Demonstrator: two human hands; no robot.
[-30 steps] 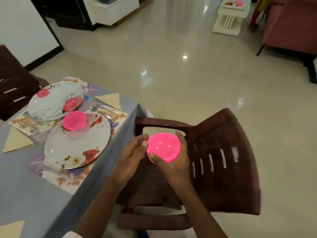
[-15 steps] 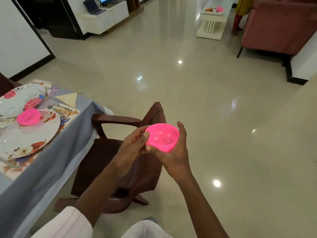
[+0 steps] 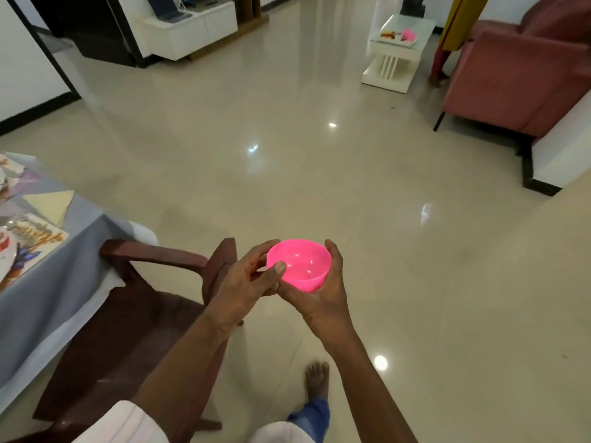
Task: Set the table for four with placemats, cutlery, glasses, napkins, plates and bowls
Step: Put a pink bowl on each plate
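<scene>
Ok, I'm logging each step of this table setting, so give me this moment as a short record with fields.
held item: pink bowl, upright, empty
right hand: cups the bowl from below and the right
left hand: pinches the bowl's left rim, thumb on the rim
bowl location: in the air over the floor, right of the brown chair, off the table
table: at the left edge, grey cloth, bearing a floral placemat and a folded cream napkin

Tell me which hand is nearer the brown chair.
Left. The left hand is close by the chair, on the near side of the bowl; the right hand cups the bowl's far side, farther off.
</scene>
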